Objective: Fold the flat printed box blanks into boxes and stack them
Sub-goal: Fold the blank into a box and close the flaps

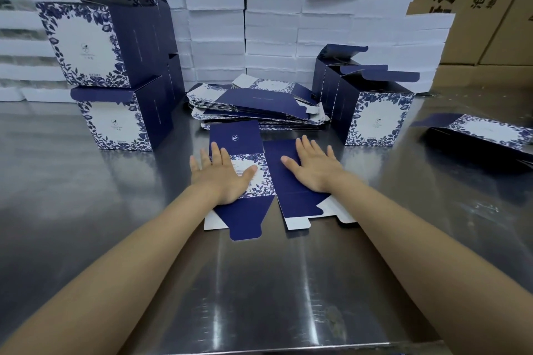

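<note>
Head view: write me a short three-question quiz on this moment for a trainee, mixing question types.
1. True or false: the right hand is lifting the flat blank off the steel table.
2. Multiple choice: the pile of unfolded blanks lies A) beyond the flat blank, B) nearer the person than it, C) on top of it.
3. Short answer: which hand lies on the blank's floral-bordered white panel?
Key: 1 false, both hands lie open and flat on it; 2 A; 3 the left hand.
</note>
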`<state>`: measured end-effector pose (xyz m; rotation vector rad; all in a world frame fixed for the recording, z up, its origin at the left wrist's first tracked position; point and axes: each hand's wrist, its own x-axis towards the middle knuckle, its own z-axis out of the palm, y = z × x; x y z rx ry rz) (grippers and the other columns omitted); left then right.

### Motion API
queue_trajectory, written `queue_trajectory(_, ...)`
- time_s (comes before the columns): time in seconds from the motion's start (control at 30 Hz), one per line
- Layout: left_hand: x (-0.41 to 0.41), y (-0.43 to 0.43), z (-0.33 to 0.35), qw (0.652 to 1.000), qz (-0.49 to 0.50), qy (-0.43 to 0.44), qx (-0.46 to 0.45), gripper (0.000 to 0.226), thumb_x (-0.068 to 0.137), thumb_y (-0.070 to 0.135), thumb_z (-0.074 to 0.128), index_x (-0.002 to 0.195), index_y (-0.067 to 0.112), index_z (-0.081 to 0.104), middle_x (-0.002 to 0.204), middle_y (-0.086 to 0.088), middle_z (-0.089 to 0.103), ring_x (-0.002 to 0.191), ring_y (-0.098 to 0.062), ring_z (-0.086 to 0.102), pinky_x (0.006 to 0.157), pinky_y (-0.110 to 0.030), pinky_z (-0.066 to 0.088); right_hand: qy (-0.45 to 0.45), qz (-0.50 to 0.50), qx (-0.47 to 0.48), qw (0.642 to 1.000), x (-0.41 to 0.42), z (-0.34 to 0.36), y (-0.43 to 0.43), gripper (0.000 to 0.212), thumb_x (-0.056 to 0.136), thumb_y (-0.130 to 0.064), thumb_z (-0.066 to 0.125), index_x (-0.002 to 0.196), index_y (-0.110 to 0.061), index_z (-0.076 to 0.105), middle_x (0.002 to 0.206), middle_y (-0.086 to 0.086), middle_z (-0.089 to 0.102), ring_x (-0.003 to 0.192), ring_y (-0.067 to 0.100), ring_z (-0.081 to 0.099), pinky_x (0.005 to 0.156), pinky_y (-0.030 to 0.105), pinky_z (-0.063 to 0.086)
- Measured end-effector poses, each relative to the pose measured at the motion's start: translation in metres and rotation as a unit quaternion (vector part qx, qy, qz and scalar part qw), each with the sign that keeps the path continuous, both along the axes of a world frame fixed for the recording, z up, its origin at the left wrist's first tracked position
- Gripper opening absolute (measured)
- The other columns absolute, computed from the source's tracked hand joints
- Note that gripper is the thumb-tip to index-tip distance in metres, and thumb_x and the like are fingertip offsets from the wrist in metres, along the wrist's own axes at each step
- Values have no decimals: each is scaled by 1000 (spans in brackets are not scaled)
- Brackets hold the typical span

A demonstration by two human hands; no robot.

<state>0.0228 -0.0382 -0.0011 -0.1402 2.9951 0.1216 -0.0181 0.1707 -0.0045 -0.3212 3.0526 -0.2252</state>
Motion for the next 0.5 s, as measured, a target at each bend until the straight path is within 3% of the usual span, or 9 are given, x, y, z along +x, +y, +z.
queue_trajectory(0.2,-2,-1,-1,1000,-9,-5,-1,90,91,73,8,154,12,-11,160,-12,-20,148,-35,-15,119,-50,-6,-15,42,17,999,-3,1,14,84,94,-68,14,153,-13,-8,161,3,-11,148,12,-9,119,34,-11)
queue_trajectory(0.5,-2,1,1,1000,-8,-16,5,85,92,71,9,154,17,-11,161,-11,-20,148,-35,-13,117,-56,-6,33,-15,-25,999,1,-3,12,78,95,-65,16,154,-17,-4,162,5,-2,149,17,2,119,44,-8)
